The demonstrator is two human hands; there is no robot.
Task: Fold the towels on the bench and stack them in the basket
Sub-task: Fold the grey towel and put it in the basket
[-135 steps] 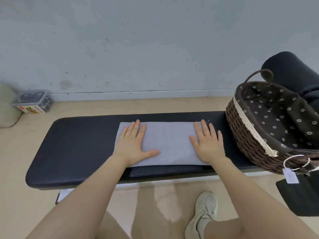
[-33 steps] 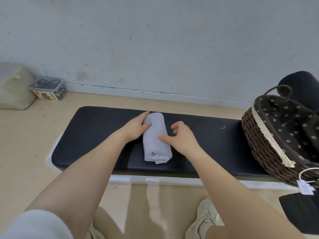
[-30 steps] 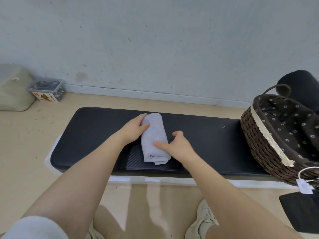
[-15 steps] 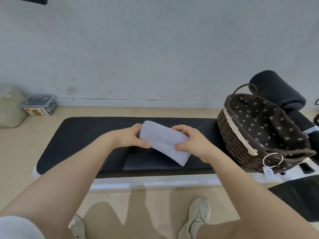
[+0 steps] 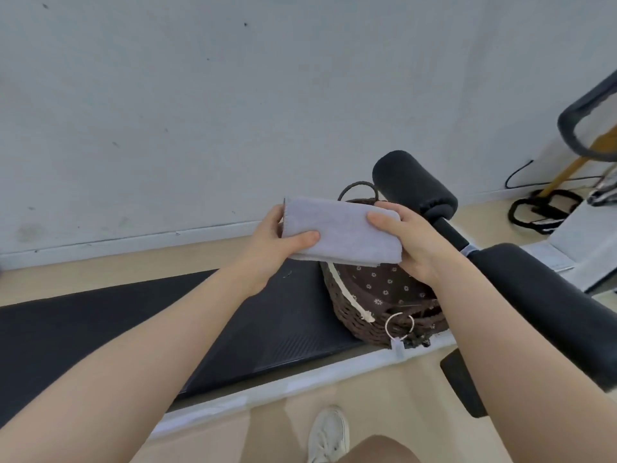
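A folded pale lilac towel [image 5: 340, 230] is held in the air between both hands, right above the brown wicker basket [image 5: 357, 312]. My left hand [image 5: 277, 238] grips its left end, thumb on top. My right hand [image 5: 407, 242] grips its right end. The basket has a dark flowered lining and a cream trim, and it stands on the right end of the black padded bench [image 5: 133, 325]. The towel and my right hand hide much of the basket's inside. No other towel shows on the bench.
A black foam roller pad [image 5: 414, 185] and a second thick black pad [image 5: 547, 305] stand right of the basket. A black cable and straps [image 5: 541, 208] lie on the floor at far right. A grey wall runs behind. My white shoe [image 5: 329, 432] is below the bench.
Both hands lifted the folded towel off the bench and carried it to the right, over the basket. The view swung right with them.
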